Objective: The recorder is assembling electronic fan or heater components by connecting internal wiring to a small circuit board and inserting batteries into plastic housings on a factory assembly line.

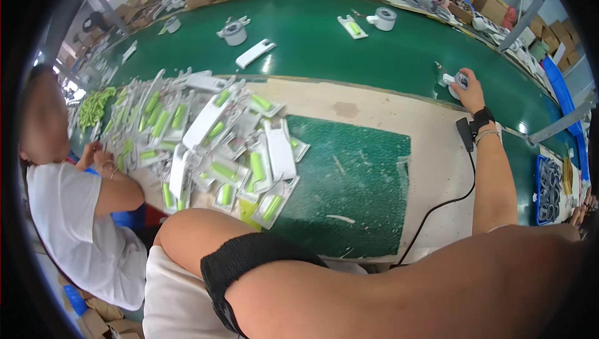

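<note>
My right hand [469, 90] is closed round a round white and grey housing [460, 82] at the far edge of the bench. A white tab and a thin wire stick out from its left side. A black strap with a cable [450, 205] circles my right wrist. My left hand is not in view. Bare skin with a black band [249, 258] crosses the lower edge. Left of the middle lies a heap of white plastic shells with green cylindrical cells [257, 167]. Next to it, a scuffed green mat [349, 183] covers part of the bench.
A green belt [299, 33] runs along the far side, carrying a white cover [256, 54], a shell with a green cell [353, 27] and round housings [234, 33]. A person in white [87, 226] handles parts at left. A blue tray [549, 189] of grey rings stands right.
</note>
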Demonstrator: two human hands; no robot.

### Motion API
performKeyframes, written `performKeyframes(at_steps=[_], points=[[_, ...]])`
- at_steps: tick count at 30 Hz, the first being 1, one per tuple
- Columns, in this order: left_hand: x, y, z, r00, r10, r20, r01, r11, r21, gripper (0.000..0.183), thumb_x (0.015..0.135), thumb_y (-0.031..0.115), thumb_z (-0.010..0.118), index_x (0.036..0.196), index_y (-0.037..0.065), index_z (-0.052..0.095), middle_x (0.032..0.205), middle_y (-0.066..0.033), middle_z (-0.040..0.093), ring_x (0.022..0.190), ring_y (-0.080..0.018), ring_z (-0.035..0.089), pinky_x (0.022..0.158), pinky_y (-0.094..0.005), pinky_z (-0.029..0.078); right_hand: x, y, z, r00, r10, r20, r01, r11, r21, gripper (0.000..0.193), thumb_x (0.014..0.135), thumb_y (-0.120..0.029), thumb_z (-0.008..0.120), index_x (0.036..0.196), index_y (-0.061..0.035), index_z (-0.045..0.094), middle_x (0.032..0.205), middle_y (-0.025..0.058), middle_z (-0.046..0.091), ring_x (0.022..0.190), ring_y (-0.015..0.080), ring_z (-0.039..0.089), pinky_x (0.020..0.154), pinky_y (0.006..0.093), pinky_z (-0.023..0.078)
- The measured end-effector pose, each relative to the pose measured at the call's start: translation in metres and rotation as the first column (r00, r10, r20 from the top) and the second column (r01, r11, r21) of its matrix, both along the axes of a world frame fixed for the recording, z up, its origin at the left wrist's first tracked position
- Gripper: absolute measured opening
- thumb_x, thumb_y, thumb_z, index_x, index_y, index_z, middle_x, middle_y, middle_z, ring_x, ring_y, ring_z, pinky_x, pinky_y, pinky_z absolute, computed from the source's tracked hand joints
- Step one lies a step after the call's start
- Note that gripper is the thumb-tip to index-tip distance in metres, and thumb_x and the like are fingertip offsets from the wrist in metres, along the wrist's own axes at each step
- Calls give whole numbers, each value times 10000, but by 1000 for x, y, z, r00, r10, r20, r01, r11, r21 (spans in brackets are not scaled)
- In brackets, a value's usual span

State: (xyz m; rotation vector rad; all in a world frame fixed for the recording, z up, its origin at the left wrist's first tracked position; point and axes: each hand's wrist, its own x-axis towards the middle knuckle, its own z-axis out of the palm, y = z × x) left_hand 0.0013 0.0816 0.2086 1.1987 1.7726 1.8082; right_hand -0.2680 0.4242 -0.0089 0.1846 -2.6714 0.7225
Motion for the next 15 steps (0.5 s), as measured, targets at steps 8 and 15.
performKeyframes(at_steps=[8, 15], points=[[34, -21, 7, 993, -113, -14, 105, 958, -266, 241, 795, 75, 566, 1012, -3, 494, 901, -147, 537, 793, -282, 549, 703, -328, 454, 107, -79, 73, 947, 312, -73, -318, 945, -82, 521, 697, -141, 690, 1175, -79, 493, 1156, 105, 530, 1035, 231, 521, 882, 306, 412], [40, -51, -163, 547, 174, 819, -256, 966, -34, 351, 852, 73, 532, 1180, 6, 425, 1091, -97, 527, 954, -187, 548, 843, -309, 440, 234, -149, 74, 792, 598, 123, -542, 781, -311, 538, 636, -57, 705, 1140, -84, 516, 1120, 104, 519, 1057, 253, 501, 910, 340, 399]])
